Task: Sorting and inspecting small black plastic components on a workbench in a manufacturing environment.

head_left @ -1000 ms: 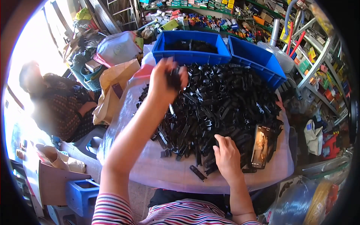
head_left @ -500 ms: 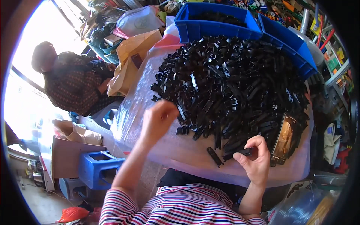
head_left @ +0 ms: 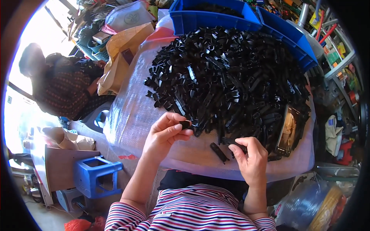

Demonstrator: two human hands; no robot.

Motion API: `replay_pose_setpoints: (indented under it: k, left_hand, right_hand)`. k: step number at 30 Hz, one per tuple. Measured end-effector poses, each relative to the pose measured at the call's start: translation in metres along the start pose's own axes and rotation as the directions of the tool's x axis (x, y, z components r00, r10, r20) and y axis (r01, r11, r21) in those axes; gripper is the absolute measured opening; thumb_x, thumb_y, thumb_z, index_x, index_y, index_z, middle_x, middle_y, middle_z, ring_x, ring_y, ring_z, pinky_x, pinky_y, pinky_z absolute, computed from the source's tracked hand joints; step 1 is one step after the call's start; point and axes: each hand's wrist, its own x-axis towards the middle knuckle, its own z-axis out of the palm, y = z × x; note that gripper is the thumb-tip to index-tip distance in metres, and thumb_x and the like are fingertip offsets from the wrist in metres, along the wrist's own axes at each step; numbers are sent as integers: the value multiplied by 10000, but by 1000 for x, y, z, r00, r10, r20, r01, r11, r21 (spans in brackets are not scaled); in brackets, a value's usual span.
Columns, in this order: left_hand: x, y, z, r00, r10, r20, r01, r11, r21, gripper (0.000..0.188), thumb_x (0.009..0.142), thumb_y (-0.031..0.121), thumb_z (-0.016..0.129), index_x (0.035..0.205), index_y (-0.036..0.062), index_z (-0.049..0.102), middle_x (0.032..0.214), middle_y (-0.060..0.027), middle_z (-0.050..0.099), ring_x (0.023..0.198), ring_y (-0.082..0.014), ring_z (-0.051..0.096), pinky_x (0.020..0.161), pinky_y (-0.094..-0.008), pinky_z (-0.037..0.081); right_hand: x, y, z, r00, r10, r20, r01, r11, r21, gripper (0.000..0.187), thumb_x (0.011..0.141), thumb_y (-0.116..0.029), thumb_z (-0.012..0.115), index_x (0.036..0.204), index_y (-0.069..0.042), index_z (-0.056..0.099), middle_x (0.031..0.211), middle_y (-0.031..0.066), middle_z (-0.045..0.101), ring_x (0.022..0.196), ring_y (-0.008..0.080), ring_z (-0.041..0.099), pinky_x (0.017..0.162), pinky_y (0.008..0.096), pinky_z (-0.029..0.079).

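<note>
A large heap of black plastic parts covers most of the sheeted table. Near its front left edge, my left hand pinches a small black plastic piece between thumb and fingers. To the right, my right hand grips a longer black plastic part between thumb and forefinger, its far end pointing left. The two held pieces are apart from each other. A single loose black strip lies on the sheet between my hands, just left of the right one.
Blue bins stand along the heap's far side. A phone with a lit screen leans on the heap at right. At left, another person sits by a brown paper bag; a blue stool stands on the floor.
My left hand has come down and right from above the sheet, now visibly pinching a small black piece. My right hand has shifted slightly left, still holding its part. The whole view has shifted slightly.
</note>
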Motion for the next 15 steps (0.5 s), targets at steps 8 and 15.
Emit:
replay_pose_setpoints:
  k: [8,15]
  left_hand:
    - [16,-21,34,993,-89,81,87,996,30,116,877,89,535,988,63,514,890,-102,625,753,-127,592,596,-187,434]
    - [13,-19,52,979,-189,77,191,981,-21,148,887,95,528,1028,59,551,893,-96,628,727,-95,573,618,-196,447]
  right_hand:
    - [-9,-18,14,985,87,151,-137,922,362,219,825,-105,637,960,5,505,822,106,598,727,178,618,660,258,490]
    - [-11,-14,21,999,-2,44,-13,940,340,250,810,-63,637,1014,-1,508,879,142,591,730,211,607,633,277,484]
